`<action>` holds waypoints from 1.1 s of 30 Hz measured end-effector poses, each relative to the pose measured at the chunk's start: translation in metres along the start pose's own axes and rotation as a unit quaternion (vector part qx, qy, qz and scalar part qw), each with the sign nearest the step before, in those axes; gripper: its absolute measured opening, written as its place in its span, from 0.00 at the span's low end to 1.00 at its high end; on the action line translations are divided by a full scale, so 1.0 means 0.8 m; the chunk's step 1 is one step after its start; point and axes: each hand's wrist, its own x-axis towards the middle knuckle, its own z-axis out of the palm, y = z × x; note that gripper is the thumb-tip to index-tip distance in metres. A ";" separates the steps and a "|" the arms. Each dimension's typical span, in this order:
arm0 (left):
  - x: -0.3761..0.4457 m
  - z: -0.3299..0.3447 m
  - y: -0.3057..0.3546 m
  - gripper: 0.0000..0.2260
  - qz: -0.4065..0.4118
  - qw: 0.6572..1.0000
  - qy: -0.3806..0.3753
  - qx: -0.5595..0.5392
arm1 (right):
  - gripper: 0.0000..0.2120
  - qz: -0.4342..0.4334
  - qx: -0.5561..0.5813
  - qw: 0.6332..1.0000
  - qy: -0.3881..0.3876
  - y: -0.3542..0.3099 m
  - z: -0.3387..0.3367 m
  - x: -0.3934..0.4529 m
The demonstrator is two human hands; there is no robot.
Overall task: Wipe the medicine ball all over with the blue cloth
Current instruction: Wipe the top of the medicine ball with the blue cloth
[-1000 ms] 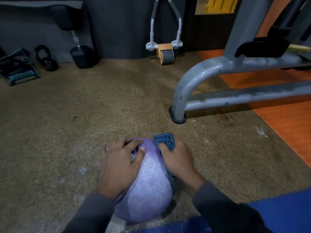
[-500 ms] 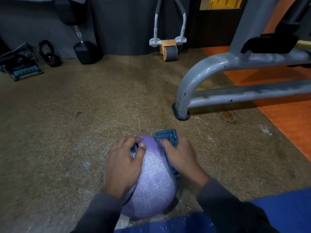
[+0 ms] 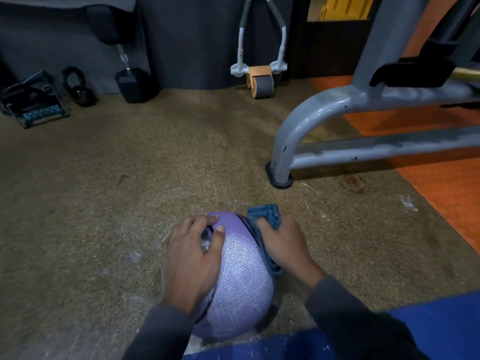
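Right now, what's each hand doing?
Left hand: open, fingers spread, resting on the purple medicine ball.
Right hand: closed, pressing the blue cloth against the ball's right side.

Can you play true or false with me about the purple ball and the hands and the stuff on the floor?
1. The right hand holds the blue cloth against the medicine ball. True.
2. The left hand is up in the air, away from the ball. False: it rests on the ball's left side with its fingers spread over the top.
3. The ball sits on a table. False: it sits on the brown floor.
4. An orange and grey wheel roller stands by the dark wall at the back. True.
5. The cloth is red. False: it is blue.
6. A grey metal frame stands on the floor, beyond the ball and to its right. True.
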 end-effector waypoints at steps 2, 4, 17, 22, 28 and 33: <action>0.002 0.000 0.002 0.14 -0.008 1.000 -0.004 0.004 | 0.10 0.004 -0.014 0.999 0.029 0.013 -0.001 -0.010; 0.005 0.000 0.005 0.14 -0.012 1.000 -0.009 0.008 | 0.17 -0.062 -0.024 0.995 0.075 0.017 0.002 -0.038; 0.017 -0.012 -0.002 0.22 0.039 0.994 -0.034 0.092 | 0.19 -0.047 -0.025 0.998 0.043 0.012 -0.001 -0.013; 0.028 -0.001 -0.004 0.19 0.059 0.998 -0.019 -0.018 | 0.13 0.017 -0.011 1.000 0.001 0.007 -0.008 0.004; 0.031 0.013 -0.008 0.16 0.030 0.995 -0.091 -0.022 | 0.25 -0.138 -0.153 0.977 0.047 -0.007 -0.004 -0.044; 0.025 0.010 -0.013 0.15 0.022 0.994 -0.099 -0.043 | 0.20 -0.147 -0.125 0.980 0.058 -0.007 0.004 -0.045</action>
